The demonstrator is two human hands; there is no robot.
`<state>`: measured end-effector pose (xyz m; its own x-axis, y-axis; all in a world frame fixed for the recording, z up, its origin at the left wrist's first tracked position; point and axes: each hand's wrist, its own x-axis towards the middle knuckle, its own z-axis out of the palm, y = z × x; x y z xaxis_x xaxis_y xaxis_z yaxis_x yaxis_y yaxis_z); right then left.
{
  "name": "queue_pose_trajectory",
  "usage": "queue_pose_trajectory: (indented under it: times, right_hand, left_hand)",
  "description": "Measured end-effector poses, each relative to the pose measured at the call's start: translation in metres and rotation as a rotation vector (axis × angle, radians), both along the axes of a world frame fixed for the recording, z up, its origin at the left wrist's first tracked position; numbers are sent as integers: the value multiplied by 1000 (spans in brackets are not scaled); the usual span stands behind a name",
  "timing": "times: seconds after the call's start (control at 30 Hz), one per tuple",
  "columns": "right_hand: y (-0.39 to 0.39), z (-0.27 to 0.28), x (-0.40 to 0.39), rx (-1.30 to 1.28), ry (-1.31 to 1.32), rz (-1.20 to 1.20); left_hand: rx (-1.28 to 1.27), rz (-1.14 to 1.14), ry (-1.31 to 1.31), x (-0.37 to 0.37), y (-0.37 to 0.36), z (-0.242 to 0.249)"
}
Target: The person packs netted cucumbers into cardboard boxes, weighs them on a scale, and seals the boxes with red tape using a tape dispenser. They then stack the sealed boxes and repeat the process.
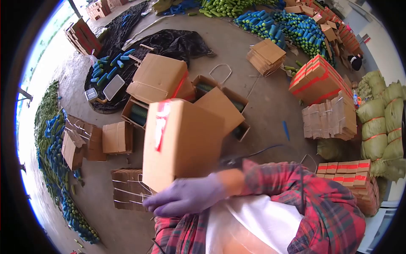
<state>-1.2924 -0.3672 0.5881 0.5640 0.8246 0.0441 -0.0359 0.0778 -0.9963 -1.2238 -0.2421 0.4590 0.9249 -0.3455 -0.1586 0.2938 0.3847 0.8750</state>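
A cardboard box with red tape down its side stands tilted close in front of me. My right hand, in a purple glove, reaches across from the right and overlaps the box's lower corner. Its fingers are stretched out to the left, fingertips near white straps on a bundle of flattened cartons. My left hand is out of sight. A blurred dark object with a thin cable shows just above my right wrist.
Behind the box stand another taped carton and open cartons with green contents. Blue-sleeved green produce is piled at the back right and along the left. Folded carton stacks and green sacks stand right.
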Motion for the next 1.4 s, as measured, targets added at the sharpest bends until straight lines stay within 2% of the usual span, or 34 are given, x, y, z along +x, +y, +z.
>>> queue_pose_trajectory:
  times: [0.07,0.1,0.17,0.2,0.23,0.3,0.33,0.4,0.47,0.57,0.6,0.63,0.67,0.7,0.73,0.8,0.87,0.93,1.0,1.07,1.1,1.13,1.17,1.23,1.33,1.4]
  right_hand:
    - [-51,22,15,122,-104,-222]
    - [-68,16,22,198,-132,-475]
    - [-110,0,42,-87,-519,-842]
    - [-135,-7,53,-461,-879,-928]
    - [-153,-29,60,-654,-901,-887]
    - [-185,-68,63,-706,-548,-766]
    - [-201,-80,63,-561,-181,-672]
    - [-224,-107,53,-575,-76,-609]
    - [-247,-140,32,-477,21,-635]
    - [-268,-186,-7,-464,253,-788]
    - [-276,-207,-21,-419,329,-870]
    - [-287,-218,-27,-376,404,-953]
    - [-297,-219,-27,-466,450,-967]
    - [-307,-219,-27,-557,497,-982]
    - [-317,-221,-26,-645,544,-998]
    - [-337,-235,-21,-701,568,-1025]
    - [-350,-232,3,-838,559,-973]
    - [-357,-237,30,-833,553,-891]
    - [-359,-228,52,-849,511,-826]
    - [-349,-206,75,-869,430,-785]
    - [-342,-197,80,-750,478,-762]
    - [-339,-190,84,-788,463,-702]
    - [-337,-185,88,-824,445,-643]
    - [-343,-193,95,-923,351,-529]
    - [-352,-185,103,-794,594,-495]
    - [-361,-184,107,-824,501,-402]
  left_hand:
    - [0,61,-1,12,-5,0]
    - [2,74,2,16,-10,0]
    - [0,71,15,23,-22,-1]
    - [-2,64,20,25,-30,-1]
    - [-2,55,32,27,-37,-2]
    - [-4,33,46,31,-54,-5]
    - [-2,15,54,32,-63,-7]
    - [12,-26,65,35,-83,-13]
    - [53,-92,67,38,-104,-18]
    - [196,-249,16,54,-133,-29]
    - [334,-344,-95,63,-141,-35]
    - [536,-454,-315,74,-145,-42]
    - [725,-551,-575,84,-147,-48]
    - [811,-639,-744,94,-146,-53]
    - [747,-707,-682,103,-138,-53]
    - [-102,-500,639,114,-119,-42]
    - [-67,-240,618,152,-66,-98]
    - [576,246,81,174,-50,-75]
    - [1571,413,-631,194,-58,-63]
    - [1802,243,-530,224,-70,-60]
    - [1939,145,-459,234,-85,-58]
    - [2069,35,-379,241,-94,-59]
    - [2078,-88,-306,249,-96,-72]
    - [2073,9,-350,258,-89,-104]
    - [2042,86,-408,257,-89,-110]
    - [1966,138,-441,253,-84,-98]
